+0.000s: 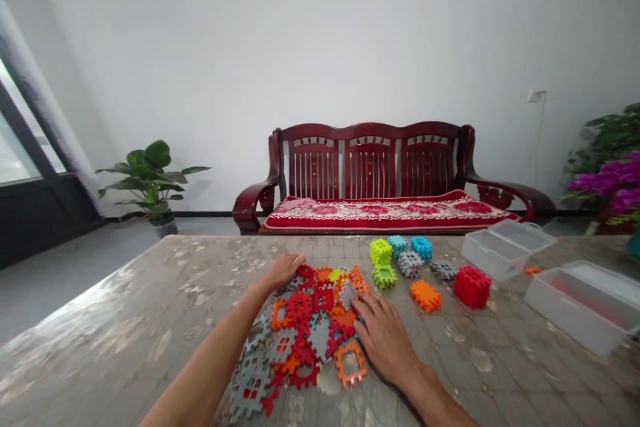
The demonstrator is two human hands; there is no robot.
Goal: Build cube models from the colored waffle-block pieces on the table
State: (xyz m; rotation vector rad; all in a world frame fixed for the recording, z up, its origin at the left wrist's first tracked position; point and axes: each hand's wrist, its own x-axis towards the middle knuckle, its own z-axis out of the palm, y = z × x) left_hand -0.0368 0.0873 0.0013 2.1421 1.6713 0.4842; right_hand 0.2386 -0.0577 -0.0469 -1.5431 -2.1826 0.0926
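Observation:
A loose heap of interlocking plastic building tiles point(299, 307) in red, orange, grey and a few other colours lies on the table before me. My left hand point(286, 271) reaches to the far left edge of the heap, beside a red tile with a window cut-out point(305, 273). Its fingertips are bent down and mostly hidden. At the heap's right side rests my right hand point(385, 337), palm down with fingers apart, its fingertips at the edge of a grey tile point(347, 295). Nearer to me lies an orange frame tile point(351, 364), just left of that hand.
Sorted stacks stand to the right: yellow-green tiles point(381, 252), blue tiles point(421, 248), grey tiles point(411, 264), orange tiles point(426, 296) and red tiles point(472, 287). Two clear plastic boxes point(575, 320) sit at the far right. Behind the table point(100, 347) is a wooden bench point(370, 170).

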